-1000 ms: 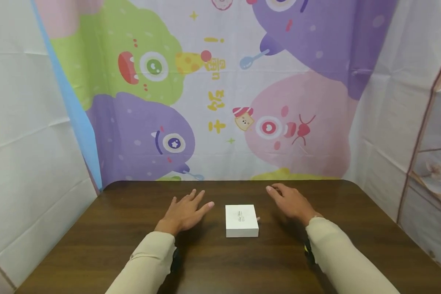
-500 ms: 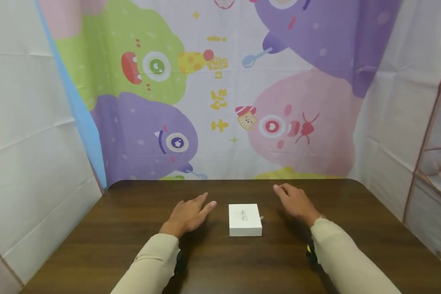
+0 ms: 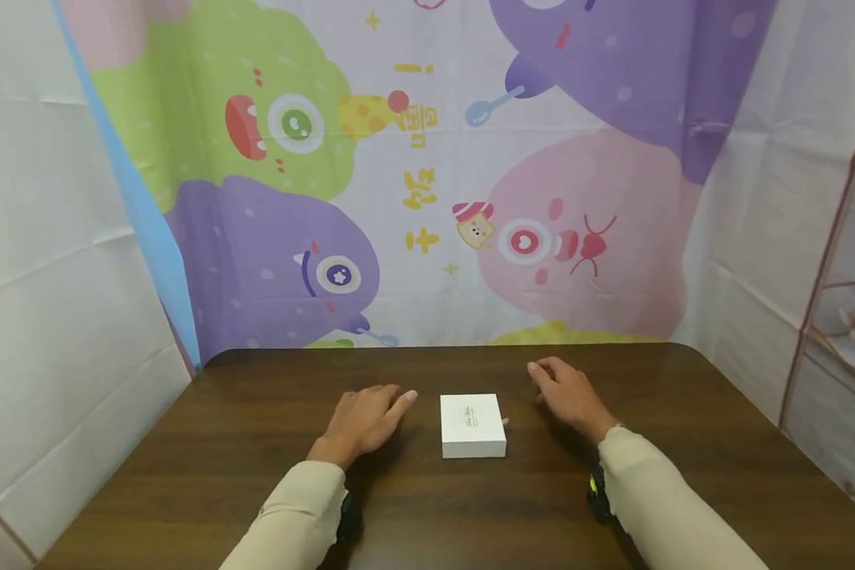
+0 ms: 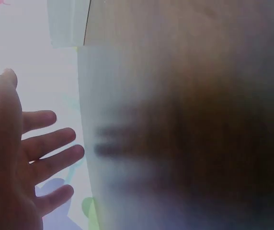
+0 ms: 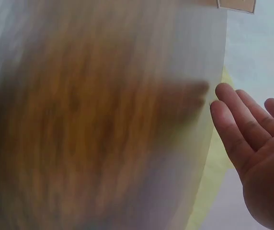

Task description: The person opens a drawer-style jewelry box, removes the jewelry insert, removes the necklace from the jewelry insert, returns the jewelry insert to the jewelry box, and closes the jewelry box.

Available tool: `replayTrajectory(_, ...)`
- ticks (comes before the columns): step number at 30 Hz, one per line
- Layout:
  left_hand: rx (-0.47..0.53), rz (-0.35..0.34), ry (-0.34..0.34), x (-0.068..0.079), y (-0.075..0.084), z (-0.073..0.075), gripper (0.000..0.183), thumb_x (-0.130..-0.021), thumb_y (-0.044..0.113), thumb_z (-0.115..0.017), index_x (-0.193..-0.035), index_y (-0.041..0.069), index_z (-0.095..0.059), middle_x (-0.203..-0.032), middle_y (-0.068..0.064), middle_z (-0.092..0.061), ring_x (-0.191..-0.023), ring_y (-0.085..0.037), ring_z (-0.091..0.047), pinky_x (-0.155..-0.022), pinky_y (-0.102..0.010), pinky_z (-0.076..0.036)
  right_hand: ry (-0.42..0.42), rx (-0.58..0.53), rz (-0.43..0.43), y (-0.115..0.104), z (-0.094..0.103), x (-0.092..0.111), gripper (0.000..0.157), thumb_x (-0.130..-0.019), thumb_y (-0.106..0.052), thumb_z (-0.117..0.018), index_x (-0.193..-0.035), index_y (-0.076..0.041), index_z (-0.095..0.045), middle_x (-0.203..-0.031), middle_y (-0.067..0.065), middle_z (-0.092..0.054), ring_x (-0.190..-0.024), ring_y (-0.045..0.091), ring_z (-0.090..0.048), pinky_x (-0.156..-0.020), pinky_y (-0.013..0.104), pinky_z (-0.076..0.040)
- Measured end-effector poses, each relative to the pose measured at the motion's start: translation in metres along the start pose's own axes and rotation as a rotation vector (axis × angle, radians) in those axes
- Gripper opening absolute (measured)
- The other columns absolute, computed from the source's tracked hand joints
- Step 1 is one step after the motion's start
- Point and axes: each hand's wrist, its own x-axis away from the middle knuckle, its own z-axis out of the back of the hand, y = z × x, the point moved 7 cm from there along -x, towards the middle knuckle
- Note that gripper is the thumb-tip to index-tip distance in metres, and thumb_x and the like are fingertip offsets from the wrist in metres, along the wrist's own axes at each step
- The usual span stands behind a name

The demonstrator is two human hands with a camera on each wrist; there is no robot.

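In the head view, a white box (image 3: 473, 423) sits on the counter (image 3: 470, 514) between the left hand (image 3: 363, 421) and the right hand (image 3: 572, 398), apart from both. The left wrist view shows spread fingers (image 4: 54, 164), the grip loose. The right wrist view shows fingers (image 5: 245, 120) extended, that grip relaxed and empty.

Head view: evenly lit, moderately bright, slightly soft
Table (image 3: 470, 514): dark, diffuse shadows beside left hand (image 3: 363, 419) and right hand (image 3: 568, 396)
White box (image 3: 473, 423): lettering too soft to read
Left wrist view: backdrop (image 4: 43, 57) glaring near-white (almost bleached out), tabletop hazy
Right wrist view: tabletop smeared, out of focus
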Motion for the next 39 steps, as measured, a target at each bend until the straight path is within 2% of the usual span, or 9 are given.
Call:
replayTrajectory(5,-0.007,-0.035,0.049,0.002,0.002,0.002,0.058,-0.106,0.053,-0.036,-0.126,0.009,-0.068,-0.123,-0.008,-0.068,-0.116,-0.029,-0.063,-0.096,-0.053,-0.044,-0.001,-0.065,-0.037,0.001,-0.002,0.000,0.048,-0.107,-0.040,-0.045,-0.133,0.000,-0.054,-0.115,0.021,-0.066,-0.088,0.029,-0.071,-0.072,0.039,-0.056)
replayTrajectory(13,0.025,-0.029,0.067,0.004,0.005,0.006,0.052,-0.106,0.051,-0.038,-0.113,0.011,-0.072,-0.108,-0.005,-0.072,-0.103,-0.028,-0.067,-0.089,-0.053,-0.048,0.000,-0.065,-0.043,-0.002,-0.006,0.005,0.046,-0.107,-0.040,-0.047,-0.130,-0.002,-0.056,-0.109,0.019,-0.067,-0.081,0.025,-0.069,-0.067,0.036,-0.055)
replayTrajectory(20,0.026,-0.042,0.050,0.005,0.010,0.007,0.042,-0.106,0.043,-0.045,-0.093,0.012,-0.070,-0.090,-0.002,-0.069,-0.089,-0.026,-0.067,-0.078,-0.047,-0.051,-0.053,0.025,0.030,-0.012,-0.022,0.008,0.039,-0.106,-0.036,-0.050,-0.123,-0.003,-0.062,-0.098,0.014,-0.067,-0.073,0.021,-0.067,-0.066,0.037,-0.052)
replayTrajectory(26,0.047,-0.032,0.049,-0.001,0.010,0.013,0.043,-0.105,0.045,-0.046,-0.075,0.017,-0.058,-0.073,0.004,-0.055,-0.070,-0.016,-0.057,-0.066,-0.040,-0.045,-0.033,0.087,0.075,-0.029,-0.021,0.003,0.035,-0.106,-0.036,-0.051,-0.113,-0.005,-0.067,-0.092,0.010,-0.065,-0.070,0.019,-0.064,-0.065,0.036,-0.050)
replayTrajectory(32,0.059,-0.004,0.029,-0.001,0.012,0.013,0.042,-0.104,0.046,-0.048,-0.077,0.018,-0.061,-0.073,0.005,-0.056,-0.070,-0.014,-0.056,-0.064,-0.040,-0.044,-0.034,0.077,0.072,-0.035,-0.020,0.001,0.035,-0.106,-0.034,-0.052,-0.105,-0.003,-0.068,-0.089,0.011,-0.066,-0.070,0.019,-0.064,-0.061,0.035,-0.049)
replayTrajectory(39,0.074,-0.004,0.035,0.002,0.015,0.008,0.038,-0.103,0.046,-0.051,-0.082,0.018,-0.067,-0.076,0.006,-0.059,-0.071,-0.015,-0.058,-0.063,-0.041,-0.046,-0.037,0.082,0.059,-0.030,-0.021,0.003,0.033,-0.105,-0.032,-0.054,-0.095,-0.004,-0.067,-0.084,0.011,-0.066,-0.068,0.020,-0.063,-0.059,0.036,-0.048)
